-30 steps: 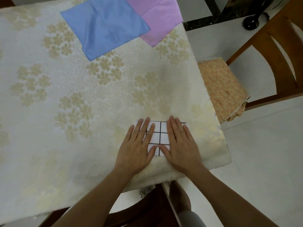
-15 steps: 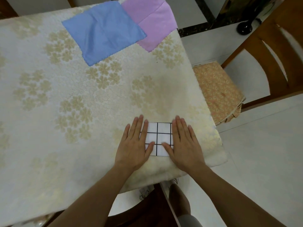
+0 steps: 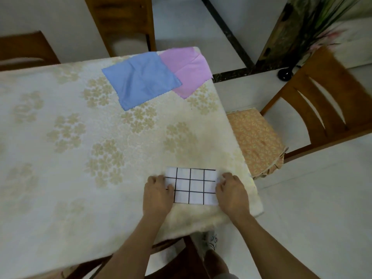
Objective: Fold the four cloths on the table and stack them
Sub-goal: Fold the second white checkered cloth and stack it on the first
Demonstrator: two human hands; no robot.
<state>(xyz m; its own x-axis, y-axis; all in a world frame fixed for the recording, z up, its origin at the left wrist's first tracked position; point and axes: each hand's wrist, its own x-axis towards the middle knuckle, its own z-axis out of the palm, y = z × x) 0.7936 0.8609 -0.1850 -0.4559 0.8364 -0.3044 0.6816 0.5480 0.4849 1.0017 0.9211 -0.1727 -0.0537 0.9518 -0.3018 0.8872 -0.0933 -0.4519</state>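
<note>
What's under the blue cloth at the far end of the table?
The blue cloth lies over the near-left corner of the pink cloth, and otherwise on the floral tablecloth. Whether anything more lies beneath it cannot be seen.

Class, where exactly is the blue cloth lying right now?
In the head view, the blue cloth lies flat at the table's far right, overlapping the pink cloth beside it.

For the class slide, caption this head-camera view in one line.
Both hands grip the folded checked cloth; blue and pink cloths wait.
</note>
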